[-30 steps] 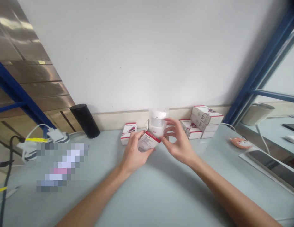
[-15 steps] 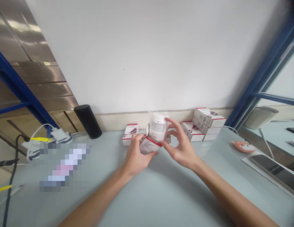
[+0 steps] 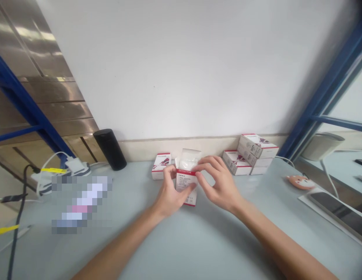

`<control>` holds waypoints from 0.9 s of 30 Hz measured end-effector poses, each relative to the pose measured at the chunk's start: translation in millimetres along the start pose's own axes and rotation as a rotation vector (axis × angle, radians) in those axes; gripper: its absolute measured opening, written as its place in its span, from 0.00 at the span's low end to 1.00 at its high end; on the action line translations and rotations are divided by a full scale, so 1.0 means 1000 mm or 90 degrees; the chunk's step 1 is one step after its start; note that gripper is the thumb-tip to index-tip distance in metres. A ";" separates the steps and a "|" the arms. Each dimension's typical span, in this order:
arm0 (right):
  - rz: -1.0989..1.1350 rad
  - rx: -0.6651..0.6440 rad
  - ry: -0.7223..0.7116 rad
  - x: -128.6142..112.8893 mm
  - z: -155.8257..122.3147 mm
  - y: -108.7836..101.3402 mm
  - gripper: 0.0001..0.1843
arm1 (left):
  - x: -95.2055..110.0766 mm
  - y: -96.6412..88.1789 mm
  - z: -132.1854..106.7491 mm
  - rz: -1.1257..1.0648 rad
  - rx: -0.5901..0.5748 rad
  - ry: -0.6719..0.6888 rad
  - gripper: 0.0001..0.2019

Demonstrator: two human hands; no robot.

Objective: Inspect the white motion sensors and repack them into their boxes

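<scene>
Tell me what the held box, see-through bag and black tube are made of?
The held box looks like thin printed card, its flap bending. The bag seems shiny clear plastic. The black tube looks matte: plastic or metal, can't tell.

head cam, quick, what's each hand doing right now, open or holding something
Left hand: closed, holding a white-and-red DETECTOR box.
Right hand: fingers curved, touching the box's top edge; can't tell if gripping.

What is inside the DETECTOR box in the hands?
A clear plastic bag with something white in it sticks out of the box top. The rest is hidden by the box, the left hand and the right hand.
</scene>
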State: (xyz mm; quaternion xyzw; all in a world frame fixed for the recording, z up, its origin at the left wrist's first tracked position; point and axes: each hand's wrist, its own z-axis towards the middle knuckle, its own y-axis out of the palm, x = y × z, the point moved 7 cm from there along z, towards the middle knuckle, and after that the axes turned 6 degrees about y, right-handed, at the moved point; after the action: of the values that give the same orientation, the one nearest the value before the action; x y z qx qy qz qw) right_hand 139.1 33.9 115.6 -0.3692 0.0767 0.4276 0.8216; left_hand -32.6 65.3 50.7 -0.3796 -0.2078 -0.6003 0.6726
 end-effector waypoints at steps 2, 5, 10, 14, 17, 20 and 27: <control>-0.016 0.005 -0.007 -0.001 0.000 -0.002 0.16 | 0.005 0.000 0.000 -0.002 -0.010 0.049 0.31; -0.044 0.001 -0.031 -0.005 0.000 -0.003 0.13 | 0.013 0.003 -0.003 0.009 -0.026 0.108 0.39; -0.067 -0.037 -0.068 -0.012 -0.002 0.000 0.09 | 0.027 0.007 -0.005 0.100 -0.030 0.200 0.39; 0.025 0.046 0.005 -0.006 -0.003 -0.008 0.14 | 0.031 0.003 -0.005 0.138 0.010 0.261 0.36; 0.147 0.070 0.115 0.008 -0.004 -0.008 0.11 | 0.027 -0.001 -0.005 0.170 0.034 0.248 0.31; 0.252 -0.044 0.171 0.016 -0.003 0.007 0.12 | 0.027 -0.002 -0.004 0.206 0.037 0.226 0.23; 0.410 -0.044 0.216 0.023 -0.006 0.022 0.20 | 0.026 0.001 -0.002 0.177 0.019 0.208 0.21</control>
State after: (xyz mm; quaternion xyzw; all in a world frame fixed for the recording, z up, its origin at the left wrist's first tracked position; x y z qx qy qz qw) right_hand 138.2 52.8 88.9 -0.4197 0.3099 0.5990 0.6075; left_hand -26.7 47.2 68.0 -0.2923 -0.0509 -0.5523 0.7791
